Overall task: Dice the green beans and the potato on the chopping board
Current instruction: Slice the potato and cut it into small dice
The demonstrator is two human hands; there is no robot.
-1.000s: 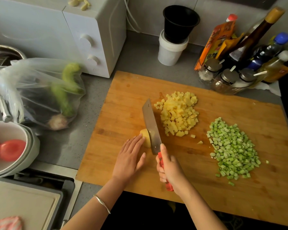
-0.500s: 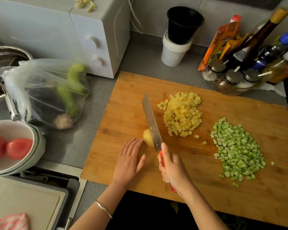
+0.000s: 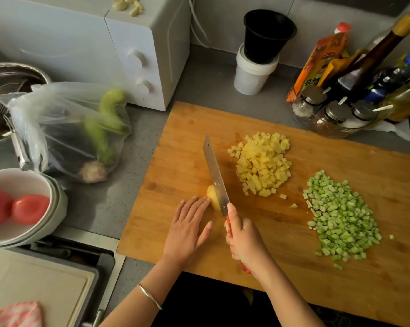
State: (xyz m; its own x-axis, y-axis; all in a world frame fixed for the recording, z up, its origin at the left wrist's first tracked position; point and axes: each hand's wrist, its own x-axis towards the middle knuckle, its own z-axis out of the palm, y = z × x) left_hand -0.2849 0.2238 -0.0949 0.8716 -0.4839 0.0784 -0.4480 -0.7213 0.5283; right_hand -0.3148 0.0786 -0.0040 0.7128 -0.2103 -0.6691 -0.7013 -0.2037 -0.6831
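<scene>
Right now, from the head view, a small piece of potato (image 3: 212, 195) is left on the chopping board (image 3: 187, 142), and the knife (image 3: 214, 172) is set into it.

The biggest danger is to the left hand (image 3: 187, 228). Its grip is spread, with the fingers laid flat and straight. Nothing is held in it, and only the fingertips are touching the near side of the potato piece, just beside the blade. If the blade is tipped or slid to the left, those fingertips could be cut. The piece is small and rounded, so it could be rolled or popped out from under the blade, and the knife could then be thrown off its line. Small bits could also be flicked off the board onto the worktop (image 3: 100, 204).

The grip of the right hand (image 3: 244, 241) is curled tight round the knife's red handle. The potato piece lies just ahead of that grip, against the left side of the blade, near the handle end.

The diced potato pile (image 3: 263, 166) is found to the right of the blade, a little apart. The diced green beans (image 3: 338, 215) are heaped further right, well apart from both hands.
</scene>
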